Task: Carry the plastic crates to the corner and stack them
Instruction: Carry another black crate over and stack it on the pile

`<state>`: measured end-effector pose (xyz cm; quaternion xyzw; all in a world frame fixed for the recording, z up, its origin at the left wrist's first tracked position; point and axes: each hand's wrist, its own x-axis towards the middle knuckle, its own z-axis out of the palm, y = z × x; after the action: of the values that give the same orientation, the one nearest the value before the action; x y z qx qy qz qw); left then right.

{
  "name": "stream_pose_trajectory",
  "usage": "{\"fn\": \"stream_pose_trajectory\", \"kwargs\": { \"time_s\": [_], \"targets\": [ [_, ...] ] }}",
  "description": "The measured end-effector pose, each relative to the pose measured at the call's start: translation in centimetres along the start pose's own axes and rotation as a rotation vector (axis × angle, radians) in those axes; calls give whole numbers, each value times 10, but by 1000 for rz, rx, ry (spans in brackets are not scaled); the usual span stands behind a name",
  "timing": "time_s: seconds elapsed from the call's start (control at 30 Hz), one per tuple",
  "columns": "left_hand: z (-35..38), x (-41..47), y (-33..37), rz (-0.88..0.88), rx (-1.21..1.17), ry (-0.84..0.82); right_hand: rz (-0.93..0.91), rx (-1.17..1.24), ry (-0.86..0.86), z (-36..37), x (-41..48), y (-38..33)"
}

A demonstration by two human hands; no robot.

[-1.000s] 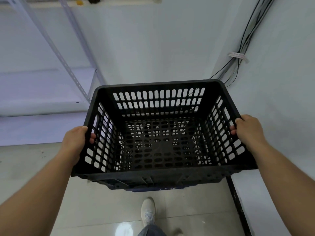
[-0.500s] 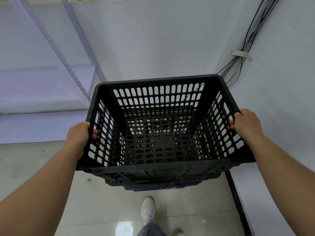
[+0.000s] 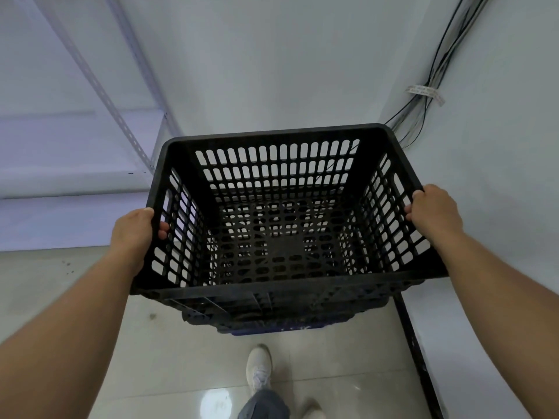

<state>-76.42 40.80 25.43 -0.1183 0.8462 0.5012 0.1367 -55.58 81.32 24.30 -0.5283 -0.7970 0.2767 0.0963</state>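
Crate point(image 3: 284, 246), frame centre: left hand point(image 3: 133, 234) and right hand point(image 3: 435, 213), fingers curled over side rims. Best lowered level, squared to stack point(image 3: 272, 323) beneath.

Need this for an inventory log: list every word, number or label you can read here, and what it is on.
White tag on the wall cables: some print, too small and blurred to read.
Black crate: no lettering shows.
Nothing readable elsewhere.
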Motion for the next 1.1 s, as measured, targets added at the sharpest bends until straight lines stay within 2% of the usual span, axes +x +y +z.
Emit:
{"fn": "stream_pose_trajectory", "kwargs": {
  "time_s": [0.57, 0.83, 0.97, 1.03, 1.1],
  "targets": [
    [1, -4, 5, -14, -19, -12, -24, -18, 12, 2, 1, 2],
    [1, -3, 4, -5, 10, -8, -40, -124, 7, -2, -2, -1],
    [0, -1, 6, -8, 82, -28, -44, -144, -16, -9, -4, -5],
    [-5, -1, 10, 11, 182, -24, -60, -191, -35, -13, -6, -8],
    [-9, -3, 17, 50, 322, 16, -101, -269, 18, -19, -13, -15]
  ]
}}
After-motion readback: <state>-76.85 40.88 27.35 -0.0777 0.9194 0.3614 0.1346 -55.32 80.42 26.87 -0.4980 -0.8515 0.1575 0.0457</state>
